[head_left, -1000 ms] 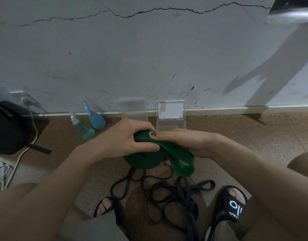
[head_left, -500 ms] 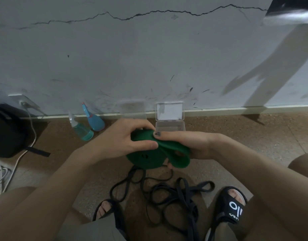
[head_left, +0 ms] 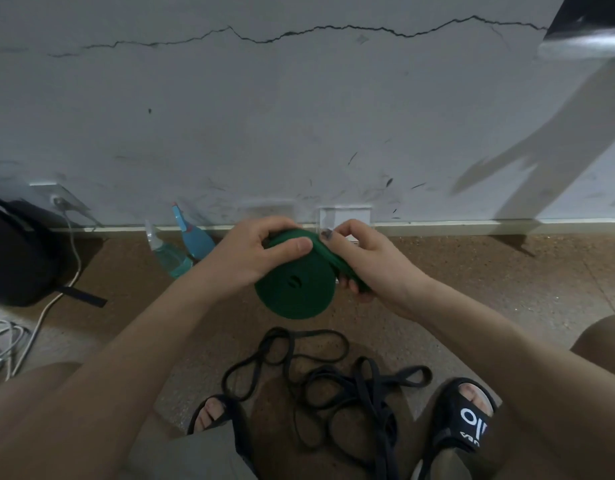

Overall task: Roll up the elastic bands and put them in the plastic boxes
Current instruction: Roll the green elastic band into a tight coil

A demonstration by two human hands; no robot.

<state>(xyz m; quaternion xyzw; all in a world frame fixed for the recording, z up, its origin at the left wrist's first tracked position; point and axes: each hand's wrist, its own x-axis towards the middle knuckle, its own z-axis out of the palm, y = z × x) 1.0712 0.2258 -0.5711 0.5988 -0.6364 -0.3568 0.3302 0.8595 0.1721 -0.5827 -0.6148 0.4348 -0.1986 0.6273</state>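
Wide green flat elastic band (head_left: 294,289), coiled into a disc above the floor; pinched on its rim by left hand (head_left: 250,252), tail gripped in right hand (head_left: 365,258); soft, springy, best clamped across the coil.

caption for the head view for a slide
Left hand and right hand wind a green band into a roll above loose black bands on the floor.

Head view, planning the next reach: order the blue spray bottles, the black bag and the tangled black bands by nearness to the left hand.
From the left hand:
1. Blue spray bottles, just to its left by the wall.
2. Tangled black elastic bands, on the floor below.
3. Black bag, far left.
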